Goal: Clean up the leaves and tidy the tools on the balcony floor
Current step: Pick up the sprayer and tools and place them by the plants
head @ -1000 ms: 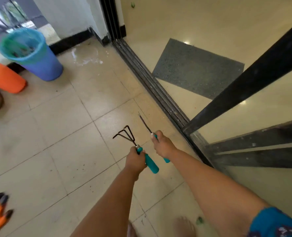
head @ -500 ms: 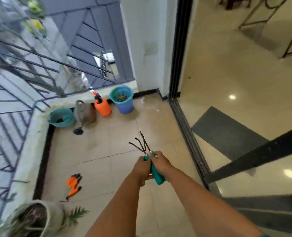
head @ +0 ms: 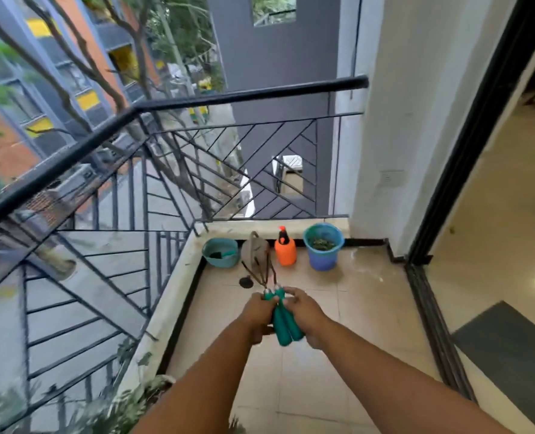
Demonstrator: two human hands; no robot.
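Two garden hand tools with teal handles are pressed side by side in front of me, their dark metal prongs pointing away. My left hand grips the left handle, the rake's. My right hand grips the right handle. At the far end of the balcony stands a blue bucket with green leaves inside.
Along the far wall sit a teal basin, a brown watering can and an orange spray bottle. A black railing runs on the left, a sliding-door track on the right. Potted plant leaves show bottom left.
My hands brought the two tools together, handle against handle. My view lifted from the floor to the railing and the far end of the balcony.
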